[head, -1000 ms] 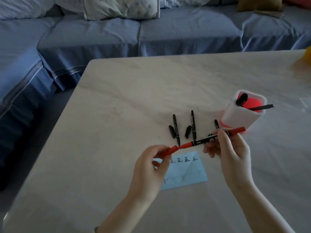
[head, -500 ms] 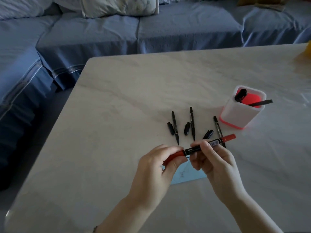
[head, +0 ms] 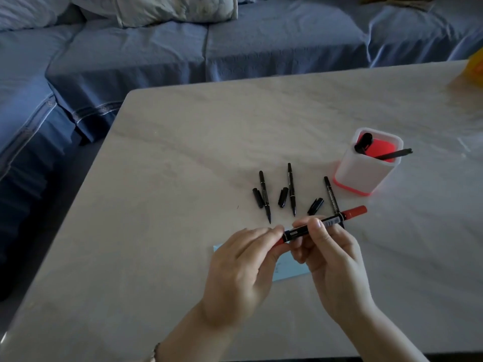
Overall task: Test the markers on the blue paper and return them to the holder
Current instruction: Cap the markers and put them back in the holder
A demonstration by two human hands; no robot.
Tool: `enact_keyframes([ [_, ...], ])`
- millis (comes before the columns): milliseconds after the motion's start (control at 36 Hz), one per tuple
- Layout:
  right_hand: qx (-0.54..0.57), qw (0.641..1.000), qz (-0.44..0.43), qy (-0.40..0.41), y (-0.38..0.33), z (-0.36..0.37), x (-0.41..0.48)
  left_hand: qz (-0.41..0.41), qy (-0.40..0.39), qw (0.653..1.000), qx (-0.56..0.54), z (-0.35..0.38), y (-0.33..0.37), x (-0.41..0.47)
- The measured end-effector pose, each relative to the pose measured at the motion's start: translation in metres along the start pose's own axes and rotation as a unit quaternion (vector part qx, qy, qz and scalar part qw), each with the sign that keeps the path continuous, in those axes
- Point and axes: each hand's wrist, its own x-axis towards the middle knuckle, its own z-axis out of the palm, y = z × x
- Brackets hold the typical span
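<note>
Both my grips are closed on one red marker [head: 337,219], held above the worktop [head: 156,231] and sloping up from left to right. My left grip [head: 243,267] pinches its lower left red end between thumb and fingertips, so only a sliver of red shows there. My right grip [head: 332,259] curls round the black barrel, with the forefinger laid over the top and the thumb below. The marker's right red end sticks out past my right fingers, free in the air and pointing toward the holder [head: 366,173].

Directly under my hands lies the blue paper [head: 290,267], flat on the worktop and mostly hidden. I see only one corner left of my left grip and a patch between my wrists.

Beyond the red marker lie three black markers with their caps off. The left black marker [head: 264,195] has its cap [head: 258,197] just beside it. The middle black marker [head: 291,189] lies with a second cap [head: 283,196] at its left. The right black marker [head: 329,194] runs down behind the red marker, so its lower end is hidden, and a third cap [head: 315,206] lies near it.

The holder is white with a red base and stands upright to the right of these. A thick black pen [head: 362,143] leans at its left rim and a thin black pen [head: 394,154] juts over its right rim.

A blue sofa [head: 183,48] wraps round the far and left sides of the worktop.
</note>
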Motion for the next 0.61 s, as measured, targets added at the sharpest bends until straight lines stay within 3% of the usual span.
enact_keyframes([
  [56, -0.017, 1.000, 0.004, 0.015, 0.000, -0.003, 0.002, -0.116, -0.024, 0.991, -0.063, -0.002, 0.007, 0.005],
  [139, -0.071, 0.996, 0.017, 0.044, 0.001, -0.010, 0.010, -0.342, -0.072, 0.914, -0.204, 0.003, 0.015, 0.013],
  [194, -0.102, 0.993, 0.029, 0.056, 0.005, -0.014, 0.014, -0.380, -0.118, 0.889, -0.226, 0.008, 0.014, 0.018],
  [278, -0.096, 0.990, 0.077, 0.062, 0.009, -0.019, 0.018, -0.384, -0.162, 0.882, -0.222, 0.016, 0.016, 0.028],
  [444, -0.118, 0.988, 0.083, 0.052, -0.005, -0.031, 0.026, -0.224, -0.191, 0.949, -0.112, 0.034, 0.010, 0.039],
  [500, -0.203, 0.975, 0.050, 0.078, -0.011, -0.045, 0.036, -0.187, -0.223, 0.956, -0.030, 0.039, -0.001, 0.044],
  [611, -0.415, 0.902, 0.003, 0.122, -0.037, -0.075, 0.056, -0.184, -0.255, 0.944, 0.102, 0.051, -0.041, 0.054],
])
